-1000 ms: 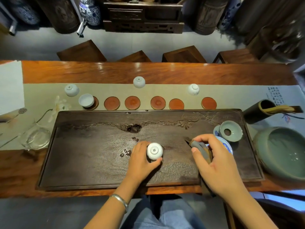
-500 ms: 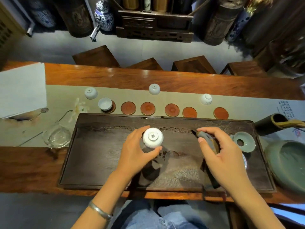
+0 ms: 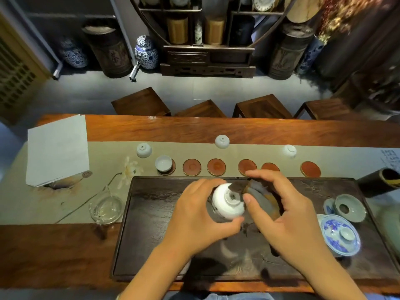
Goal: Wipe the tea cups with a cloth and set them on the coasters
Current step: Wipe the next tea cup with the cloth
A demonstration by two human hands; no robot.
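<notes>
Risk — cup (image 3: pixel 227 203) slipping from the left hand (image 3: pixel 194 215) while the cloth (image 3: pixel 259 198) is rubbing its glazed side; it would be dropping onto the tray (image 3: pixel 151 234). Left fingers are curling round the cup, base facing up, held above the tray. Right hand (image 3: pixel 287 215) is pinching the cloth, pressing it against the cup's right side — five coasters (image 3: pixel 191 167) are waiting bare

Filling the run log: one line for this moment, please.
step: wiping | left hand: holds inverted tea cup | right hand: grips cloth against cup | coasters: one cup placed
</notes>
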